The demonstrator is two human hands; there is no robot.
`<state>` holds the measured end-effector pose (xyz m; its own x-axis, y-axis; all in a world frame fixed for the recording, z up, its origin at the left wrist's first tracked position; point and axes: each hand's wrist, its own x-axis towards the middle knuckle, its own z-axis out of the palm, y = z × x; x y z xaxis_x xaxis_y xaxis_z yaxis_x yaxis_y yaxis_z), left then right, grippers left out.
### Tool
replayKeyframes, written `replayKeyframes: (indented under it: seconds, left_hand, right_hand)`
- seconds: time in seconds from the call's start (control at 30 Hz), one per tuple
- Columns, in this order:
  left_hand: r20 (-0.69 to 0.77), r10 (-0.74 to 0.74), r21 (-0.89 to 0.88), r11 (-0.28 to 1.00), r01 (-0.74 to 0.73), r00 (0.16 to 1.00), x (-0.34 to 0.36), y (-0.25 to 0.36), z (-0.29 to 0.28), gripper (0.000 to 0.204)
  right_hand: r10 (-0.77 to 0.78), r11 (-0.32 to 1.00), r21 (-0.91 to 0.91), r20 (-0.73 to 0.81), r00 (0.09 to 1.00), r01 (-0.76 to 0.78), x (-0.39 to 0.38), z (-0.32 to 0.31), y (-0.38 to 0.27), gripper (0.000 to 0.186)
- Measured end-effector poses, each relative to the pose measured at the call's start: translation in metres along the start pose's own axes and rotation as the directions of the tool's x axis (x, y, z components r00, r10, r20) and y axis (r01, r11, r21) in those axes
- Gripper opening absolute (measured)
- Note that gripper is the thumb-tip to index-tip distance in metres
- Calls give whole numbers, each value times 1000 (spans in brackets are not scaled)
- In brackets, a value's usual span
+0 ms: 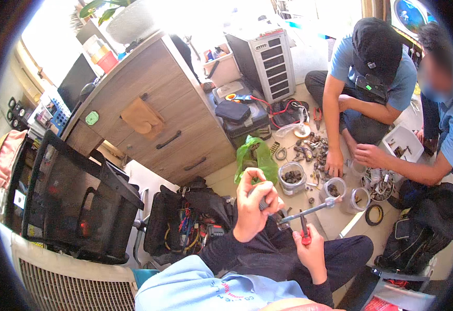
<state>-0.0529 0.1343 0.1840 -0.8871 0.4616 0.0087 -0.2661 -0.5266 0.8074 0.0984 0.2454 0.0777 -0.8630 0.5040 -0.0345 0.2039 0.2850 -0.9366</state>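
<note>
My left hand [255,207] is raised above my lap, its fingers curled round a small dark grey piece [263,203] that they mostly cover. Lower and to the right, my right hand [311,253] grips a red-handled tool [306,238] with a dark shaft pointing away from me. A slim grey metal bar [314,209] slants across that shaft, one end close to my left fingers and the other toward the jars. Whether the bar and the tool are joined, I cannot tell.
Past my hands stand clear jars [292,178] of small dark parts, beside loose metal parts [317,150] and a green plastic bag [256,157]. Two people in light blue sit sorting at the right. An opened black tool bag [185,223] lies left, a black backpack [418,228] right.
</note>
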Motion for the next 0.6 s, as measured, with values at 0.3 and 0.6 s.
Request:
replayKeyframes:
  seconds: [0.3,0.6]
  left_hand:
    - [180,-138,156,982,110,974,11,7,6,11]
    - [255,-232,-18,969,245,939,14,-19,-24,13]
  right_hand:
    - [-70,992,-105,47,996,75,2,-16,0,24]
    - [0,992,-124,-119,993,-15,-3,-8,18,19]
